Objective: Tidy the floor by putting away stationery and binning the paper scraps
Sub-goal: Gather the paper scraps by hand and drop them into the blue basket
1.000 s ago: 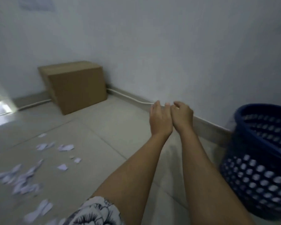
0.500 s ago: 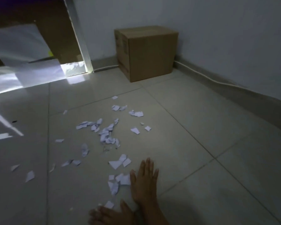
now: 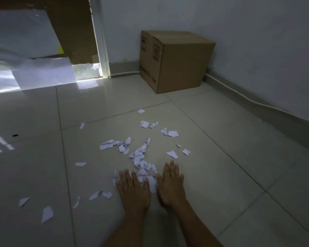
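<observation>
White paper scraps [image 3: 140, 154] lie scattered over the tiled floor [image 3: 221, 157] in front of me. My left hand [image 3: 132, 191] rests flat on the floor, palm down, fingers apart, at the near end of the scrap heap. My right hand [image 3: 170, 186] lies flat beside it, palm down. A small bunch of scraps [image 3: 149, 179] sits between the two hands, touching both. Neither hand grips anything. The blue bin is out of view.
A closed cardboard box [image 3: 175, 59] stands against the wall at the back. A white cable [image 3: 257, 102] runs along the skirting on the right. Loose scraps [image 3: 47, 213] lie at the near left. A bright doorway gap [image 3: 86, 70] is at the back left.
My view swung from the blue basket to the scraps. Both hands came down from in front of the wall and now lie flat on the floor around a bunch of scraps.
</observation>
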`<state>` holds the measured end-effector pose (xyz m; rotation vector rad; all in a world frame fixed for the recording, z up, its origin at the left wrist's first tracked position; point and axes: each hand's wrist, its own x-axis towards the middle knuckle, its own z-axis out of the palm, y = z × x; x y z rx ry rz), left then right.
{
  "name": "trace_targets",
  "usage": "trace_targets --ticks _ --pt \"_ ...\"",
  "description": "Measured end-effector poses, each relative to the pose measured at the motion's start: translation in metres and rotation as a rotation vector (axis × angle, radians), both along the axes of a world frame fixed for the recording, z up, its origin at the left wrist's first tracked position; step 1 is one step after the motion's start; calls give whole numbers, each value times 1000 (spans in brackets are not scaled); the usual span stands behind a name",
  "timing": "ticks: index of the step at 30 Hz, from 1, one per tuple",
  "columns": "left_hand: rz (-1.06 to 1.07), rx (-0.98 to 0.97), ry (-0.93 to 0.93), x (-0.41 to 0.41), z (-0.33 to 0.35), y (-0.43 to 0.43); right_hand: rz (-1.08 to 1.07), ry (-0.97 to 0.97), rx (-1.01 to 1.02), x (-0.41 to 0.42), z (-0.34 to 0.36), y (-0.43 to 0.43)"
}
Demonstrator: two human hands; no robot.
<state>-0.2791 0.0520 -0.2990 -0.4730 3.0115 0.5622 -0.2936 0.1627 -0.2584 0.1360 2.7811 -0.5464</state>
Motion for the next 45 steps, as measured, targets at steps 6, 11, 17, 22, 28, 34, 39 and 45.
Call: trace_targets --ticks 6,11,17,22,28,34,39,45 --pt "38 175 -75 -35 58 9 -113 -35 30 -14 22 -5" --pt "101 172 87 -116 59 -21 -43 92 44 -71 9 -26" --pt "38 -129 -6 -161 27 -115 113 196 -4 -159 10 -49" --pt "122 -116 -36 -190 20 -178 48 211 -4 -251 -4 -53" --pt "194 -30 -137 -215 20 -194 203 97 42 -302 -14 -65" --pt "190 24 -334 -240 19 -212 378 -78 113 -335 -7 -54" --pt "130 -23 -341 -238 16 -214 473 -101 215 -345 -4 -56" --pt "46 -159 -208 -217 12 -191 392 80 209 -305 -20 -57"
